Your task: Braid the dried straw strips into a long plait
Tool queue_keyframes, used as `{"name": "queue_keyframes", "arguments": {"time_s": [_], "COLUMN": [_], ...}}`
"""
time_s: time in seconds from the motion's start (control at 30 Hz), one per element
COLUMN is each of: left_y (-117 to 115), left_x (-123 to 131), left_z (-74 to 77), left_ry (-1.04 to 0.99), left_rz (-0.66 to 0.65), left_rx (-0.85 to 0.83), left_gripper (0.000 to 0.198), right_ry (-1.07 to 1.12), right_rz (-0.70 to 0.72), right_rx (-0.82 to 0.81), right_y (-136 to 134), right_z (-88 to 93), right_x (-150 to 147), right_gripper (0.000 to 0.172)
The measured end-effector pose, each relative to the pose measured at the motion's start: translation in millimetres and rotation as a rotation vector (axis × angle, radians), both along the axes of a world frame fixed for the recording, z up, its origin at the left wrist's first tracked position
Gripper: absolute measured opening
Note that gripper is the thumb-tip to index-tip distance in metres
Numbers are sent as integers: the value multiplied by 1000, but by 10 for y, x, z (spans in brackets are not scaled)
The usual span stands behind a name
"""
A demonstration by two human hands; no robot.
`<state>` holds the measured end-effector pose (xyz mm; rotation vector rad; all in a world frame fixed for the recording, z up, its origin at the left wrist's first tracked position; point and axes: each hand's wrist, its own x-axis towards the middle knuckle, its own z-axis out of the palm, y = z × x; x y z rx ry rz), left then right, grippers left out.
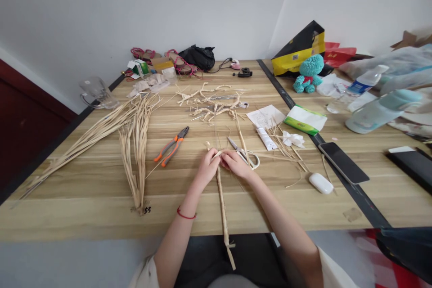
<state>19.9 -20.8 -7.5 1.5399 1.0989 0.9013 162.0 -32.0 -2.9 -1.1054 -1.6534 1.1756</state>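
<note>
At the table [84,198] edge, left hand [206,168] and right hand [236,163] apparently pinched one straw rod [222,202], scissors [243,154] just beside.

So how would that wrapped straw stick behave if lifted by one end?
Probably fairly stiff: the straw stick stays straight past the table edge. Likely light, being dry straw. Its wrapped, bumpy surface should grip well.

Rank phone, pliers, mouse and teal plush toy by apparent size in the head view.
1. phone
2. pliers, long but thin
3. mouse
Unranked: plush toy. It looks roughly pliers-sized, but it sits farther from the camera, so its place is unsure.
</note>
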Motion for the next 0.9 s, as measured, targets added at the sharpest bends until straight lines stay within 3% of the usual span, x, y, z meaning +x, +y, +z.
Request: {"name": "queue_keyframes", "arguments": {"time_s": [0.27,0.5,0.9], "left_y": [0,9,-12], "left_x": [10,-1,-2], "left_z": [-13,-81,-17], "left_ry": [44,177,236], "left_rz": [-19,14,9], "left_rx": [32,90,140], "left_gripper": [19,20,19], "right_ry": [-70,-269,-322], "right_rz": [-59,-93,-111], "right_rx": [22,112,145], "right_y": [10,13,6], "right_z": [-49,-111,-123], "right_x": [2,7,3], "right_gripper": [29,22,20]}}
